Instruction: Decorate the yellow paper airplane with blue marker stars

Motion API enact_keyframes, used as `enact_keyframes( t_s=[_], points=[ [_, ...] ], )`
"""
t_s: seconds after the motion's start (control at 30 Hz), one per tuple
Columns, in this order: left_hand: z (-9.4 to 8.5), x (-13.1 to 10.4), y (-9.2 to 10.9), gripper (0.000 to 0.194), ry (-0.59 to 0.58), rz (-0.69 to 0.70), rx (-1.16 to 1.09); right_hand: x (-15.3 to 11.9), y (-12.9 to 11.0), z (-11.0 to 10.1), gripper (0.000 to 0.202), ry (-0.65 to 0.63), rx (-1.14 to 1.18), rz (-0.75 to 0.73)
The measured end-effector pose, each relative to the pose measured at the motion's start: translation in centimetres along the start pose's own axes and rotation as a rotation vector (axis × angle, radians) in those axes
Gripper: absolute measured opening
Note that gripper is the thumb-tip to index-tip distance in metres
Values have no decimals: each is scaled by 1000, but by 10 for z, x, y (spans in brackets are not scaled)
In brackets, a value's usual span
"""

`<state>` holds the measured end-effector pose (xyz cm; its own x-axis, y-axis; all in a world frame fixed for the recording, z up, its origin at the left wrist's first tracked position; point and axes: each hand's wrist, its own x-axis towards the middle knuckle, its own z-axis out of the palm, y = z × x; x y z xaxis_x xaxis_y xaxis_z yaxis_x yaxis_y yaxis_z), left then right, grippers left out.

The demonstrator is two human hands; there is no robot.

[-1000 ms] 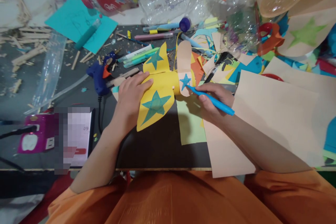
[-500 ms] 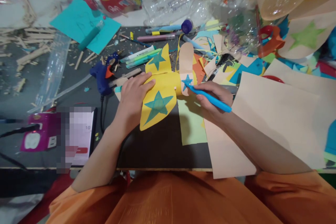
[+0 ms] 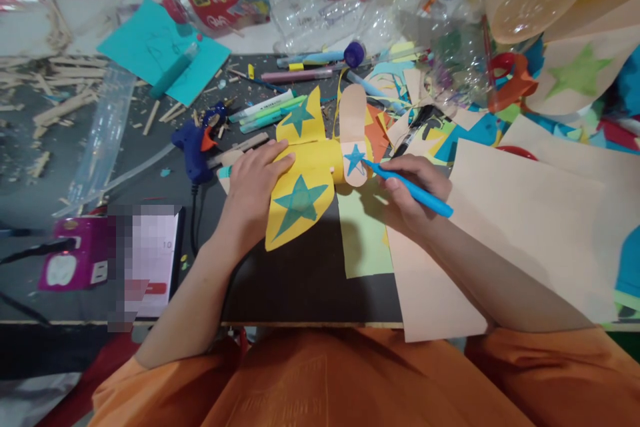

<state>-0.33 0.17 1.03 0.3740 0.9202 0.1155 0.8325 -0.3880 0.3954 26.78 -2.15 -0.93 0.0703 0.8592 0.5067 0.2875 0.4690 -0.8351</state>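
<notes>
A yellow paper plane model (image 3: 320,159) lies across the middle of the table, with a green star on each wing. Its rounded peach paper strip (image 3: 353,110) carries a small blue-outlined star (image 3: 355,159), partly coloured in. My left hand (image 3: 255,177) is wrapped over the model's left end, thumb and fingers against the yellow paper; part of that end is hidden under it. In my right hand (image 3: 417,187) is a blue marker (image 3: 425,197), its tip beside the right edge of the blue star.
Peach paper sheets (image 3: 530,227) cover the right side, near a pale green sheet (image 3: 367,247). A blue glue gun (image 3: 193,147), markers (image 3: 265,107) and a phone (image 3: 155,260) are on the left. Plastic bottles (image 3: 320,20), paper scraps (image 3: 475,137) and orange-handled scissors (image 3: 510,80) sit farther back.
The marker tip has shifted slightly right, off the star's middle toward its edge, and my right hand has moved a little right with it. My left hand stays on the model.
</notes>
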Motion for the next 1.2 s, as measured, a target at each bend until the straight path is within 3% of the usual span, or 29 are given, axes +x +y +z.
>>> enact_keyframes(
  t_s=[0.2,0.33,0.47,0.6,0.7,0.83,1.0,1.2],
  points=[
    [0,0,0,41,6,17,23,1,-3,-3,9,-87,-44,51],
    [-1,0,0,41,19,22,35,2,-1,-3,8,-111,-51,-38],
    [0,0,0,39,-1,-4,14,1,-1,-2,10,-66,-48,4],
    [-1,0,1,39,-10,1,2,-1,-1,-1,9,-102,-50,19],
    [-2,0,2,40,-21,20,-5,0,1,-1,12,-45,-47,17],
    [-2,0,1,41,-8,22,3,1,1,-1,9,-91,-45,-7],
    [-1,0,0,44,-12,7,8,-1,2,1,10,14,3,-25],
    [0,0,-1,41,8,26,3,-1,2,-2,11,-80,0,-26]
  ],
)
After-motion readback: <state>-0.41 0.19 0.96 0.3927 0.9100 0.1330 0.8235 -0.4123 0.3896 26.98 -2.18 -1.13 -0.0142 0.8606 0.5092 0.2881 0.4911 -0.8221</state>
